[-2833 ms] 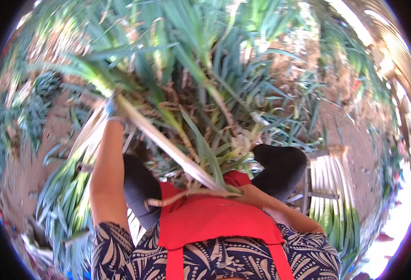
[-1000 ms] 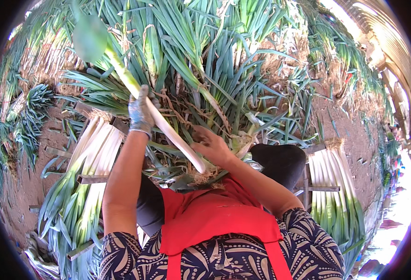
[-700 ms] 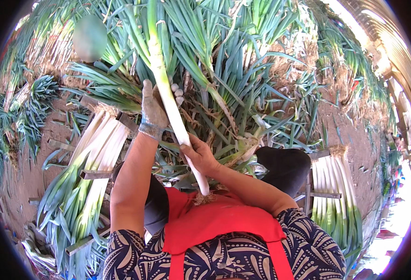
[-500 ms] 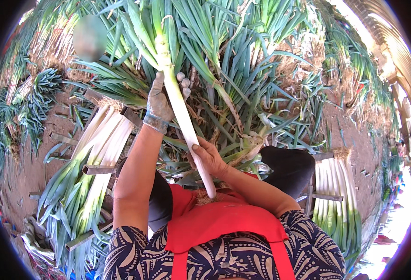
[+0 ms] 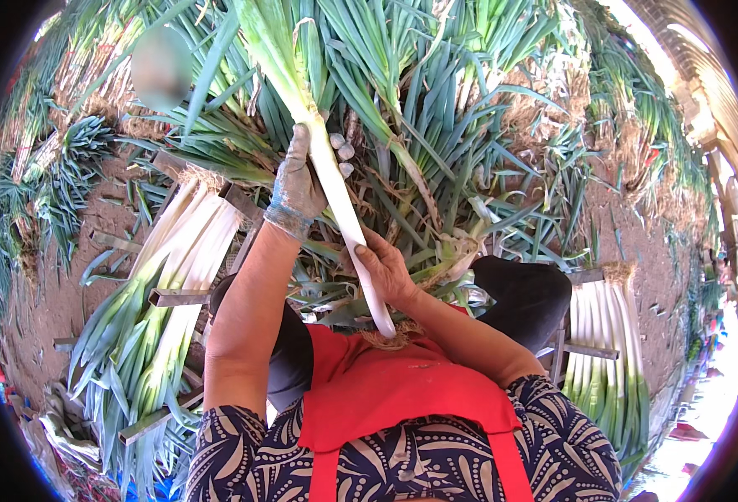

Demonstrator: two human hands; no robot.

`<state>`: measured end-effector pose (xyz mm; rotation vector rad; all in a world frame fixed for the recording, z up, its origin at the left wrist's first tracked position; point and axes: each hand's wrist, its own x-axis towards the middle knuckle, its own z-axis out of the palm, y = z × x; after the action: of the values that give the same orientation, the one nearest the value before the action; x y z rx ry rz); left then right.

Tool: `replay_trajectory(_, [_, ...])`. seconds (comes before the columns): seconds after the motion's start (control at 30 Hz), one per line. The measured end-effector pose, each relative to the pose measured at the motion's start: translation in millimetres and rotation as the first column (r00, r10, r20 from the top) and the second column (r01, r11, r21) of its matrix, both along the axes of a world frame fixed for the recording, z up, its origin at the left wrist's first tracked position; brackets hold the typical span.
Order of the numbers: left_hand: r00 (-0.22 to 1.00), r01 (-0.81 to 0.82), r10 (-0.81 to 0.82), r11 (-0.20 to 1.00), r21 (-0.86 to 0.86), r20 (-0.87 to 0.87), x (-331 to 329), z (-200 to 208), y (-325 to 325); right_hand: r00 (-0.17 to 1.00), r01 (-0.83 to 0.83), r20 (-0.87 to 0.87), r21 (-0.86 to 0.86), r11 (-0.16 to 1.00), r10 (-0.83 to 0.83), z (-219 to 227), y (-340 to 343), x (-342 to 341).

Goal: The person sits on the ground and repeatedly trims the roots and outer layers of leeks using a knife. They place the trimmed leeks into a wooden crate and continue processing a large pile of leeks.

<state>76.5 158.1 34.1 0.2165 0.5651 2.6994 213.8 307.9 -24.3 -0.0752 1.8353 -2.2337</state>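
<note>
A long leek slants across in front of me, its green leaves away from me and its root end over my red apron. My left hand, in a dirty work glove, is closed round the upper white shaft, with the fingertips showing on the far side. Lower down, my bare right hand grips the shaft near the root end, thumb on top. Beyond both hands lies a heap of untrimmed leeks with dry, peeled leaves.
Cleaned leeks rest on a metal rack at my left. Another row of cleaned leeks lies on a metal rack at my right. My dark-clad knee is beside the heap. More leeks lie on the soil at far left.
The leek and both hands have shifted slightly to the right and away from my body. Both hands keep hold of the shaft.
</note>
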Motion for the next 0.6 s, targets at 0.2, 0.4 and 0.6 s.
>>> replay_trajectory(0.2, [0.999, -0.036, 0.033, 0.995, -0.097, -0.034, 5.7, -12.4, 10.5, 0.916, 0.285, -0.296, 0.01, 0.959, -0.269, 32.7, 3.2, -47.2])
replay_trajectory(0.4, [0.998, -0.032, 0.042, 0.984, -0.176, 0.049, 17.2, -10.4, 24.3, 0.636, 0.503, -0.771, 0.449, 0.738, 0.036, 67.0, 10.1, -84.1])
replay_trajectory(0.6, [0.977, -0.141, 0.173, 0.963, -0.229, 0.126, 15.5, -10.4, 24.2, 0.524, 0.602, -0.848, 0.437, 0.668, 0.083, 68.1, 18.9, -78.5])
